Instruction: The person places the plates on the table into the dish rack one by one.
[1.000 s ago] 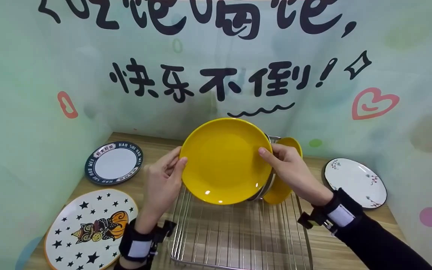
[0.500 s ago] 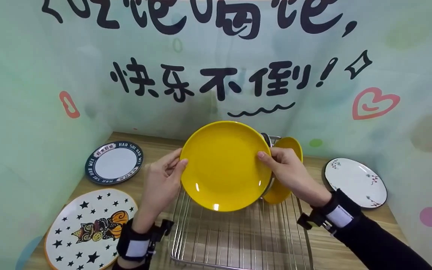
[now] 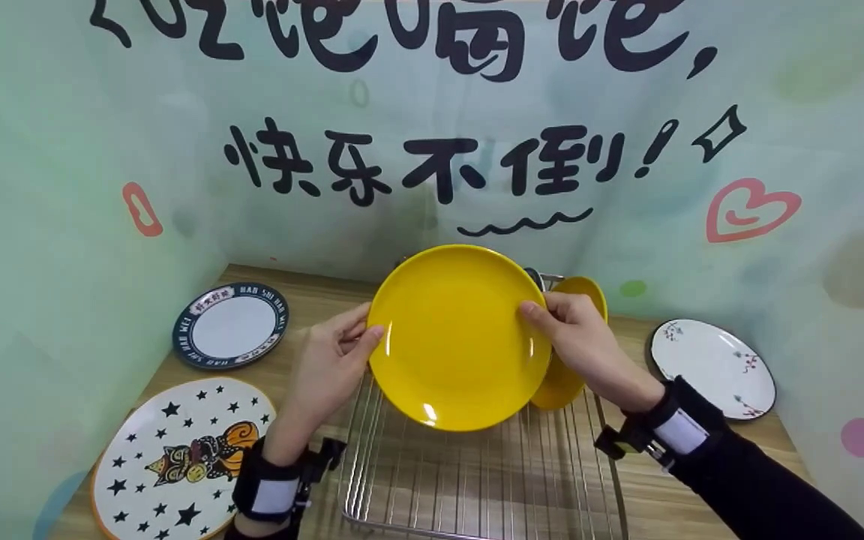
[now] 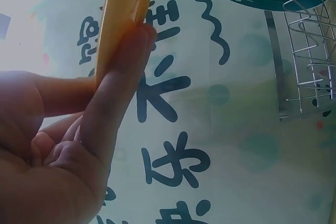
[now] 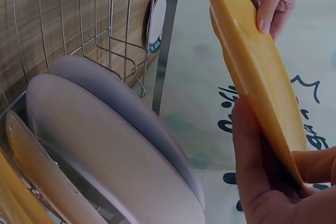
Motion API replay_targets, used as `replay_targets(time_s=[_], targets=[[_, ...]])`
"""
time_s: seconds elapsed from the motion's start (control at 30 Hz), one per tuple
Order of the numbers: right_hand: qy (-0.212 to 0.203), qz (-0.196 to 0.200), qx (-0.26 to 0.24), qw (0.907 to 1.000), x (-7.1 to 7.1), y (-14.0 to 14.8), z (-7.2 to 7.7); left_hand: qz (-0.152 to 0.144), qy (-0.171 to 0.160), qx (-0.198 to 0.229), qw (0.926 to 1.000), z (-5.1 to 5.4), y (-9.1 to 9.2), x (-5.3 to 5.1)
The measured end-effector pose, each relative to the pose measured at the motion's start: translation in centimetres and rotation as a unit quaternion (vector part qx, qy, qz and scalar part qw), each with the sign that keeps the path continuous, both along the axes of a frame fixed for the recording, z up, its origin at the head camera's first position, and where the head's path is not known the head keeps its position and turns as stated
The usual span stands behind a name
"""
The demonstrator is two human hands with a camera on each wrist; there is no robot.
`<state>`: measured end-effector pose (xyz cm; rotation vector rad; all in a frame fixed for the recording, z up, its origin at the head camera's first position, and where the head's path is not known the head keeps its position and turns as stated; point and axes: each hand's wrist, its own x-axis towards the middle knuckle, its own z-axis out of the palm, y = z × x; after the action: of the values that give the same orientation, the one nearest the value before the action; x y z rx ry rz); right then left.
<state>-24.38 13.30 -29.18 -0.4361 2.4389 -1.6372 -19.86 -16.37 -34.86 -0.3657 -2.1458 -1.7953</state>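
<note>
A round, glossy yellow plate [image 3: 462, 337] is held up over the wire dish rack [image 3: 469, 480], its face toward the head camera. My left hand [image 3: 331, 371] pinches its left rim between thumb and fingers. On the opposite rim my right hand [image 3: 589, 341] grips with the thumb on the front. In the right wrist view the yellow plate [image 5: 257, 66] appears nearly edge-on, apart from the plates standing in the rack. Those include a pale plate [image 5: 105, 129]. A second yellow plate [image 3: 563, 386] stands at the rack's right side, partly hidden by the held plate and my right hand.
On the wooden table at left lie a dark-rimmed plate [image 3: 231, 326] and a star-patterned plate [image 3: 184, 457] with an orange rim. A white oval plate [image 3: 713, 367] with floral sprigs lies at right. A printed cloth backdrop [image 3: 432, 217] rises behind the table.
The held yellow plate has come down slightly and tilted to face the head camera more squarely. Both hands keep their hold on its rim. The plates on the table stay put.
</note>
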Motion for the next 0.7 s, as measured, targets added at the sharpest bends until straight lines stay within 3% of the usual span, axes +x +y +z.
replay_targets(time_s=[0.17,0.4,0.53,0.63,0.7], targets=[[-0.006,-0.008,-0.003,0.9999,-0.3,0.2,0.7,-0.016,-0.028,-0.006,0.9995,0.1,-0.1,0.1],[-0.031,-0.038,0.011,0.9987,-0.8,0.7,1.9,-0.018,-0.015,-0.033,0.9992,-0.3,-0.6,-0.2],[-0.027,-0.059,0.032,0.9974,-1.3,1.0,2.6,0.0,-0.001,-0.059,0.9982,-0.9,-1.2,-0.6],[-0.008,-0.068,0.06,0.9958,-1.7,1.3,3.1,0.029,0.006,-0.104,0.9941,-1.7,-1.7,-1.1],[0.011,-0.069,0.08,0.9944,-1.8,1.4,3.4,0.041,-0.005,-0.129,0.9908,-2.2,-1.9,-1.4]])
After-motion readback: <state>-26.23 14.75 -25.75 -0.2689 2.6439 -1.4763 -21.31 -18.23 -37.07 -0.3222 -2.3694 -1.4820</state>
